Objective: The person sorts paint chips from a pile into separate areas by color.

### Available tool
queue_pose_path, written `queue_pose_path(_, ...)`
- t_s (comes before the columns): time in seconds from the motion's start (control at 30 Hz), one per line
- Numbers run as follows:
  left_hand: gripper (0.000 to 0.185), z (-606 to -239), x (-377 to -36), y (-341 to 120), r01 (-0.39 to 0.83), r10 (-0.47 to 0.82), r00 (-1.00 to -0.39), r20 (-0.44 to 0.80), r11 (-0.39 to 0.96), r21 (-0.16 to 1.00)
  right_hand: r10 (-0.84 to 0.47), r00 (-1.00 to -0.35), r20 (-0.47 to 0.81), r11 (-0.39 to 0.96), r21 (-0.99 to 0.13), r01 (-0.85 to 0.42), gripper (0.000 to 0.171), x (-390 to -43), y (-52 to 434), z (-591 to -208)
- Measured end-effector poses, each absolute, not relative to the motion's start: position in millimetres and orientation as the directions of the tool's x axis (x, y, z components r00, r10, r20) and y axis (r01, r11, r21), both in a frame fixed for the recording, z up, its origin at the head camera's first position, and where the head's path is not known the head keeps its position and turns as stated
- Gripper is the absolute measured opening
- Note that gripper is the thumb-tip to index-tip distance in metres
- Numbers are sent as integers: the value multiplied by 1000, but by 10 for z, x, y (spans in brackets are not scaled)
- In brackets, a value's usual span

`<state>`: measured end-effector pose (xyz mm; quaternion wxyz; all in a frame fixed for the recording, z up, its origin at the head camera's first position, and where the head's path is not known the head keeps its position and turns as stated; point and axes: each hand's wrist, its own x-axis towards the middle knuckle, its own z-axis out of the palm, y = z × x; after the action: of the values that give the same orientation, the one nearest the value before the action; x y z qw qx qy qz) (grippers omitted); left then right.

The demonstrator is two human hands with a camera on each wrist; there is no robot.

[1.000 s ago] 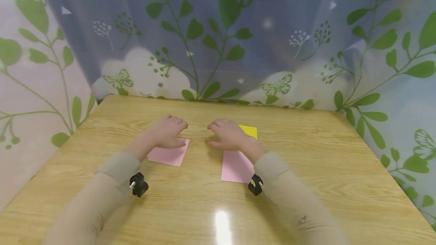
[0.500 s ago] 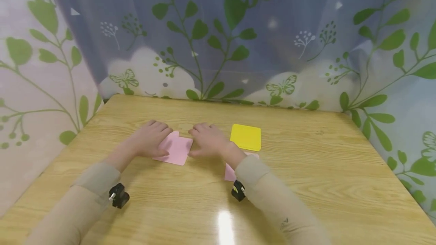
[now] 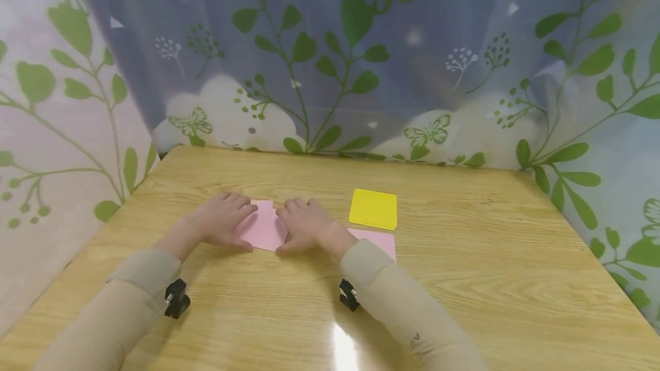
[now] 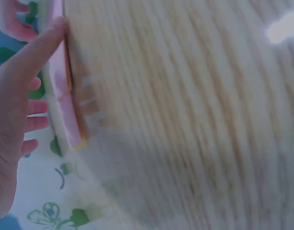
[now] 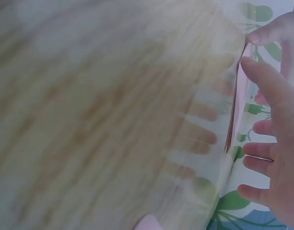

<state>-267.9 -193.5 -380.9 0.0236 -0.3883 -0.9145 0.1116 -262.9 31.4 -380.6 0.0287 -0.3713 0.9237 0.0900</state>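
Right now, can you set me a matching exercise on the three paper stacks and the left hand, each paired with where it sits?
Things:
1. yellow stack
2. pink stack between the hands
3. pink stack by the right sleeve
4. left hand

Places:
A. touched by both hands, near the table's middle
B. farthest back on the table, touched by neither hand
C. just in front of the yellow one, partly hidden by the forearm
D. on the left edge of a pink stack

Pairs: 1-B, 2-A, 3-C, 4-D
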Motion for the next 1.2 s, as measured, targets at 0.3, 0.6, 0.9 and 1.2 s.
queue_pose_path(0.3,92,-3880,-2716,-1882,708,699,-705,-116,686,-166,-632,-750,-193,738,144,-659,91,-2683,295,-3871)
queue_pose_path(0.6,91,-3932,-2729,-1902,703,701,-710,-67,701,-116,-647,-736,-199,729,120,-674,82,-2739,315,-3842)
queue_pose_path(0.9,92,-4003,-2693,-1982,680,677,-733,-57,731,-56,-659,-725,-200,722,102,-685,74,-2763,333,-3869)
queue_pose_path(1.2,84,-3969,-2720,-1953,702,703,-710,-31,706,-94,-666,-721,-192,715,111,-690,67,-2791,333,-3859)
